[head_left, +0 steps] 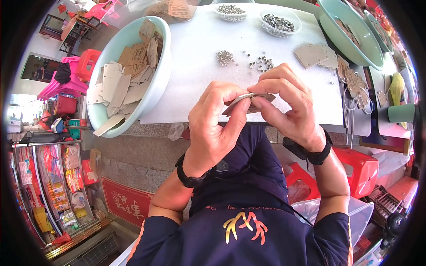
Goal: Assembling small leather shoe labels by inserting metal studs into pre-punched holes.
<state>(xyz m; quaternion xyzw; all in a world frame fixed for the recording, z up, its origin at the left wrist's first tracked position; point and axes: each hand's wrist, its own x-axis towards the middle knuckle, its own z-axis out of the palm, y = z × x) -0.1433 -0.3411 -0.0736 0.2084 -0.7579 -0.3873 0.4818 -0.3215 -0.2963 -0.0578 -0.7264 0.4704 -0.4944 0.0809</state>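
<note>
Over the near edge of the white table, both hands pinch a thin grey-brown cardboard piece [230, 107], perhaps more than one layered together. My left hand [213, 128] grips its left side between thumb and fingers. On the other side my right hand [290, 104] closes thumb and fingertips on it. Whether a small metal part is also between the fingertips is hidden. Just beyond the hands lie a pile of small silver metal fittings [225, 58] and a looser scatter of darker ones [262, 65]. Flat grey cardboard pieces with small holes [313, 55] lie stacked to the right.
A pale green basin [166, 44] of cardboard pieces stands at the table's left. Two clear bowls, one of silver fittings [230, 17] and one of darker fittings [278, 33], sit at the back. Another green basin [350, 44] is far right. A red stool [357, 173] stands behind my right arm.
</note>
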